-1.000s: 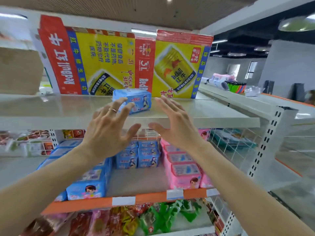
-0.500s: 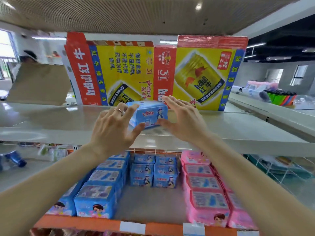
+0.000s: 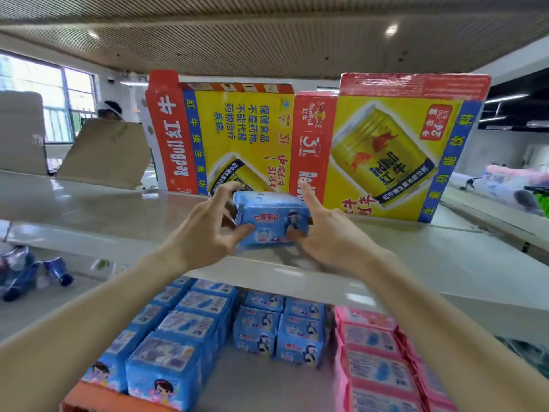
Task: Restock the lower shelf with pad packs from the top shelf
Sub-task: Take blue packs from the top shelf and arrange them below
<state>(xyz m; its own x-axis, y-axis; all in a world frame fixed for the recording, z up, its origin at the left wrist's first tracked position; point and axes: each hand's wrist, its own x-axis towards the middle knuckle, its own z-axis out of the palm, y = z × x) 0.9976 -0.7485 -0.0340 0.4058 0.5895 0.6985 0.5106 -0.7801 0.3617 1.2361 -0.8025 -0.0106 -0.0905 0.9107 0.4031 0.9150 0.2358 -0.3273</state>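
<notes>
A blue pad pack (image 3: 271, 218) lies on the grey top shelf (image 3: 416, 251), close to its front edge. My left hand (image 3: 205, 230) grips the pack's left end, thumb under the front and fingers curled over the top. My right hand (image 3: 323, 233) holds the right end the same way. On the lower shelf (image 3: 261, 379) stand rows of blue pad packs (image 3: 279, 331) at left and middle, and pink pad packs (image 3: 377, 361) at right.
Flattened yellow and red drink cartons (image 3: 312, 144) stand upright right behind the pack. Brown cardboard (image 3: 107, 156) leans at the back left, with a person's head behind it. An orange strip (image 3: 98, 399) edges the lower shelf front. Blue packets (image 3: 32, 272) lie at far left.
Both hands moved in from apart and closed on the ends of the blue pack on the top shelf. The camera has come closer and looks more upward.
</notes>
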